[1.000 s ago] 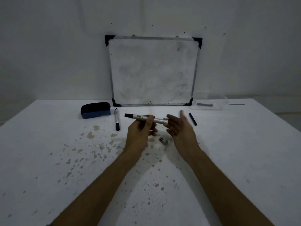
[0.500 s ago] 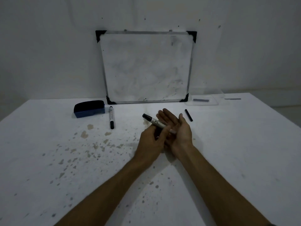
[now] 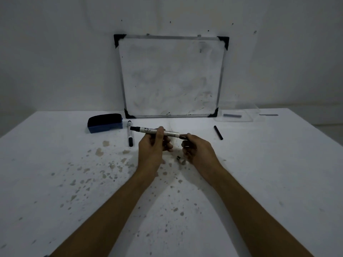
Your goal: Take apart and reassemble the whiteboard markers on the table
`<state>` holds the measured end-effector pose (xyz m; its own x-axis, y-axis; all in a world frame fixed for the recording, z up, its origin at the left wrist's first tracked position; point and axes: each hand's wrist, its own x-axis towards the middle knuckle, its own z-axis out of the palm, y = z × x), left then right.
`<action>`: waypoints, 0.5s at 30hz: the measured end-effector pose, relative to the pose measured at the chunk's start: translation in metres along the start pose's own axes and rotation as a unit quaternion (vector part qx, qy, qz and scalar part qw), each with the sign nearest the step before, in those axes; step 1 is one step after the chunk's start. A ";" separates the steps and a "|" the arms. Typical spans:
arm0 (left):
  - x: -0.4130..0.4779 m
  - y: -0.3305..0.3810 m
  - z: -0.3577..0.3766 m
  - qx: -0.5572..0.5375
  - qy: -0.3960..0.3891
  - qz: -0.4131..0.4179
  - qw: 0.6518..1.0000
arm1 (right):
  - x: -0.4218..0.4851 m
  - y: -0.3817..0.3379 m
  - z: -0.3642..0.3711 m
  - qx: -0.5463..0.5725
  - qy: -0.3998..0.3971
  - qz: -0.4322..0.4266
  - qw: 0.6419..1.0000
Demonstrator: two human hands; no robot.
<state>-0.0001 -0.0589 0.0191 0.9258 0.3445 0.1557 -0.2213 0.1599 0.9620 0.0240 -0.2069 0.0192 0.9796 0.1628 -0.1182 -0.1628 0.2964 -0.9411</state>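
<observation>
Head view: marker [image 3: 157,132] is level again above the table [image 3: 55,182], no longer tilted into my palm. Left hand [image 3: 154,145] wraps the barrel; right hand [image 3: 196,147] pinches the dark end piece [image 3: 183,136]. Probably twisting it off or on.

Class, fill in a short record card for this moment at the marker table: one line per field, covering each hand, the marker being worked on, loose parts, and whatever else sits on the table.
left hand: grips the barrel of the silver whiteboard marker with black end, held level above the table
right hand: pinches the marker's dark right end
second marker: white marker with black cap lying on the white stained table
loose parts: black stick-shaped piece; small dark piece under the hands
eraser: dark blue block eraser
backdrop: framed whiteboard leaning on the wall
</observation>
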 end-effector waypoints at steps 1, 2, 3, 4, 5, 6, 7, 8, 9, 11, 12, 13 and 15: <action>0.001 0.001 -0.002 -0.005 0.000 -0.001 1.000 | 0.001 0.002 0.000 -0.019 0.002 -0.008 1.000; 0.003 0.002 -0.003 -0.006 0.001 -0.002 1.000 | 0.001 0.002 -0.002 -0.033 0.005 -0.015 0.999; 0.004 0.003 -0.006 -0.001 0.006 -0.004 1.000 | 0.001 0.002 -0.004 -0.043 0.008 -0.022 0.999; 0.007 0.005 -0.009 0.008 0.012 -0.006 1.000 | 0.001 0.002 -0.006 -0.050 0.008 -0.028 0.998; 0.010 0.006 -0.012 0.021 0.014 -0.008 1.000 | 0.002 0.001 -0.010 -0.057 0.009 -0.032 0.998; 0.014 0.008 -0.016 0.034 0.013 -0.011 0.999 | 0.002 -0.001 -0.014 -0.064 0.012 -0.035 0.997; 0.017 0.009 -0.019 0.046 0.010 -0.020 0.999 | 0.003 -0.002 -0.019 -0.072 0.016 -0.037 0.997; 0.020 0.010 -0.023 0.055 0.006 -0.033 0.998 | 0.003 -0.004 -0.024 -0.078 0.020 -0.040 0.996; 0.021 0.010 -0.026 0.069 -0.001 -0.045 0.997 | 0.004 -0.006 -0.030 -0.081 0.024 -0.043 0.995; 0.021 0.010 -0.031 0.148 -0.026 -0.049 0.987 | 0.005 -0.008 -0.038 -0.091 0.040 -0.056 0.993; 0.020 0.008 -0.033 0.207 -0.040 -0.030 0.977 | 0.005 -0.009 -0.041 -0.103 0.048 -0.066 0.991; 0.018 0.006 -0.035 0.273 -0.050 0.003 0.961 | 0.005 -0.009 -0.043 -0.114 0.055 -0.077 0.989; 0.015 0.003 -0.037 0.399 -0.062 0.083 0.911 | 0.005 -0.007 -0.045 -0.133 0.064 -0.096 0.984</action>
<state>0.0018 -0.0189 0.0156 0.9384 0.1865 0.2909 -0.1150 -0.6253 0.7719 0.0357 -0.2503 0.0112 0.9989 0.0039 0.0465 0.0463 0.0504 -0.9977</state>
